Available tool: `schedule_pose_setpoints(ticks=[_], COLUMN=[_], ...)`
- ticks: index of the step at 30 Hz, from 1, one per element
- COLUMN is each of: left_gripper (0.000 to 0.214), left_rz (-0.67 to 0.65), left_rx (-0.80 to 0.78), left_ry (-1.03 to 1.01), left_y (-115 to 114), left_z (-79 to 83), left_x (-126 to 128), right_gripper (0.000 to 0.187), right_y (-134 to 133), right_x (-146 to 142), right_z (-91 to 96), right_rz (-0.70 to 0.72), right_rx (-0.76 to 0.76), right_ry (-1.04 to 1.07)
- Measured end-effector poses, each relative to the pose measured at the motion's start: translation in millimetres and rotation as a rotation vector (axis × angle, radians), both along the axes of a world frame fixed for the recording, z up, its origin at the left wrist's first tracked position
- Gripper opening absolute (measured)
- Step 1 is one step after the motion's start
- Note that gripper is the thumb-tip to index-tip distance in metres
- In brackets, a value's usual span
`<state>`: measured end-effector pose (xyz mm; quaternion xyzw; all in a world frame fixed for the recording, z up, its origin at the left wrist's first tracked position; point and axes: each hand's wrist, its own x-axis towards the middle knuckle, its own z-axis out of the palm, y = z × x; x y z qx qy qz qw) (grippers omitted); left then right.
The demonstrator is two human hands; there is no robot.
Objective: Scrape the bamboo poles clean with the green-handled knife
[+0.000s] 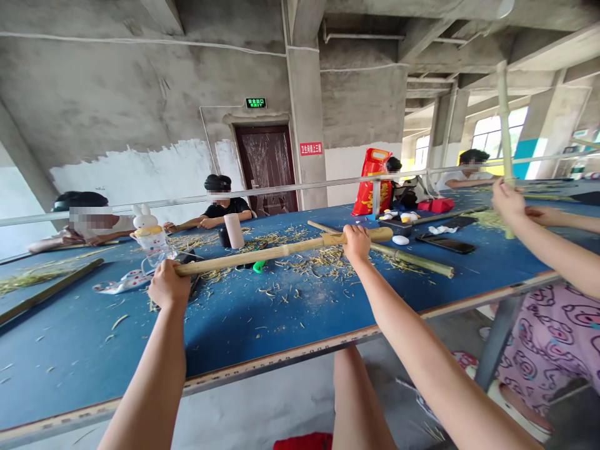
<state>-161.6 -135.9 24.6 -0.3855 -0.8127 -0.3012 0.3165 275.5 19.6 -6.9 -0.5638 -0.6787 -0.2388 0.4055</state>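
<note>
My left hand (165, 285) grips the near end of a long bamboo pole (281, 251), and my right hand (357, 245) is closed around it farther along, near the pale far end. The pole is held level, just above the blue worktable (117, 331). Bamboo shavings (323, 257) are scattered on the tabletop beneath it. Behind the pole, a second bamboo stalk (407, 256) lies slanted on the table, apart from my right hand. To the right, a co-worker's hand (509, 203) holds a bamboo stalk (505, 137) upright.
A bunny-topped bottle (149, 232), a pink cup (234, 231), a green-handled item (259, 267) and a black phone (445, 244) stand or lie on the table. A dark bamboo strip (47, 290) lies at left. Several co-workers sit beyond a metal rail (290, 190).
</note>
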Motion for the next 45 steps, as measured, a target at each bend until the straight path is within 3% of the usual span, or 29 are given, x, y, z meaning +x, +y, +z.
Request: schedule_pose_setpoints(ticks=[5, 10, 18, 24, 28, 33, 37, 42, 45], left_gripper=[0.025, 0.024, 0.024, 0.029, 0.028, 0.024, 0.021, 0.024, 0.026], left_rz=[0.003, -0.199, -0.467, -0.519, -0.48, -0.274, -0.199, -0.062, -0.026], left_rx=[-0.062, -0.289, -0.503, -0.535, -0.535, -0.384, -0.233, -0.034, 0.106], left_ry=[-0.023, 0.113, 0.332, 0.385, 0.42, 0.375, 0.359, 0.112, 0.048], left_y=[9.5, 24.1, 33.4, 34.8, 31.5, 22.3, 14.4, 0.6, -5.9], left_z=[-2.5, -1.6, -10.2, -12.9, -6.6, 7.1, 9.4, -0.7, -5.0], left_x=[11.9, 66.2, 128.9, 151.5, 140.0, 103.3, 75.0, 29.0, 12.7], right_gripper=[0.024, 0.025, 0.028, 0.024, 0.027, 0.023, 0.026, 0.02, 0.017], right_y=[-11.2, -23.1, -52.6, -67.3, -56.2, -37.9, -28.6, -11.3, -4.1], right_x=[-16.8, -50.3, -87.9, -110.1, -92.4, -67.5, -47.7, -1.0, 13.1], right_z=[6.9, 5.6, 4.5, 4.7, 5.1, 8.7, 12.1, 4.8, 0.4], right_rz=[0.046, 0.244, 0.39, 0.477, 0.416, 0.294, 0.264, 0.107, 0.082], right_rx=[-0.076, -0.189, -0.153, -0.107, -0.198, -0.249, -0.157, -0.061, 0.004], right_ry=[-0.063, -0.275, -0.428, -0.476, -0.423, -0.326, -0.256, -0.025, 0.036])
